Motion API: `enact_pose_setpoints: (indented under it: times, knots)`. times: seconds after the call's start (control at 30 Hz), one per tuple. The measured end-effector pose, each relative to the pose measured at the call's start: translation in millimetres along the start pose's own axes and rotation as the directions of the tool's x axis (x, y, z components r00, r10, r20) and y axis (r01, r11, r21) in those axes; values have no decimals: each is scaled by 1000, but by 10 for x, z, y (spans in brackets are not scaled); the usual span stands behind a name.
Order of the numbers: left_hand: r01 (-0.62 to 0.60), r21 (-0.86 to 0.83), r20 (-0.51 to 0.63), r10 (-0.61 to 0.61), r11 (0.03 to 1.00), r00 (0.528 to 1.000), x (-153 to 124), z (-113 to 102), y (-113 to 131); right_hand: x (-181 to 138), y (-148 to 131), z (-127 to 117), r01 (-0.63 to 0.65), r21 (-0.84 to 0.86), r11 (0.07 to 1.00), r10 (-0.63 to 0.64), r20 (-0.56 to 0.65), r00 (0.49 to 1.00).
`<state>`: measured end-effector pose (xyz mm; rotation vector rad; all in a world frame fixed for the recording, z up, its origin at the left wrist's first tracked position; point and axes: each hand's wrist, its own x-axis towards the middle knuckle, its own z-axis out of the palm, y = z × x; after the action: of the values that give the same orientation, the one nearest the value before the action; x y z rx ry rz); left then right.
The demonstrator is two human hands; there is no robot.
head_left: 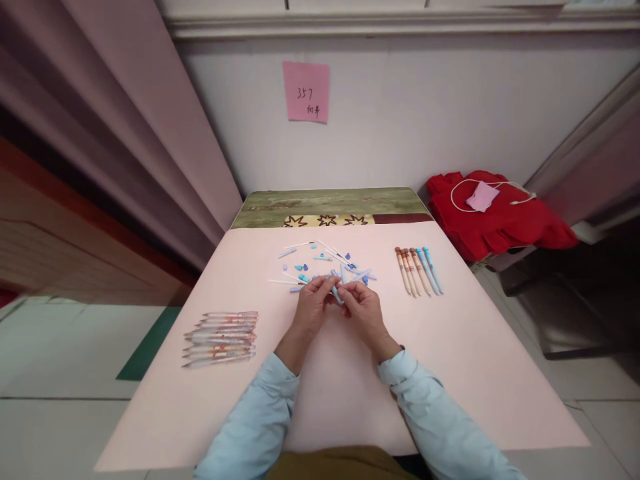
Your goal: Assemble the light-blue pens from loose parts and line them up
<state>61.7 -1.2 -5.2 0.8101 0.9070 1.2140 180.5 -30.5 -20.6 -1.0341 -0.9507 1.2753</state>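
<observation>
Over the middle of the table, my left hand [313, 301] and my right hand [363, 308] meet fingertip to fingertip. Both are closed on a light blue pen barrel [337, 295], which slants between them; the fingers cover part of it. Just beyond the hands lie scattered pen parts: thin white refills [331, 251], small blue caps [306, 267], and pale lilac barrel pieces [367, 274]. To the right, a row of pens [413, 272] lies side by side, brown-topped ones and two blue ones [431, 270].
Clear pens with orange patterns [220, 339] lie stacked at the left of the pink-covered table [450, 387]. A red cloth [480, 227] with a white cable [457, 200] sits past the right edge. A pink note [307, 92] is stuck to the wall behind.
</observation>
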Motion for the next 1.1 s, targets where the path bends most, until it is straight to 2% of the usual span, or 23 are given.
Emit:
enact_pose_setpoints:
  times: [0.1,0.2,0.33,0.43,0.57,0.67,0.8,1.1]
  knots:
    - [33,-155,-31,-38,987,999,-12,-92,-3,5,5,-23,-18,-16,1000,17,-64,998]
    - [77,-321,-53,-99,944,994,-15,-221,64,38,-54,-106,45,-40,998,-52,-196,979]
    - [98,-523,-48,-144,846,988,69,-392,195,147,-154,-352,149,-171,974,-210,-432,877]
    - [50,-602,-74,-117,797,990,181,-508,259,240,-149,-534,154,-249,956,-268,-532,803]
    - [-43,-604,-146,-58,796,988,279,-607,297,303,-93,-595,137,-295,945,-287,-559,778]
    - [-100,-586,-177,-7,804,984,294,-623,322,300,-97,-536,128,-317,940,-290,-543,788]
    - [-133,-562,-229,1,816,973,292,-609,348,278,-137,-468,112,-389,915,-316,-512,799]
    - [-47,-603,-87,-7,796,996,282,-623,365,262,-106,-464,100,-480,871,-354,-474,806]
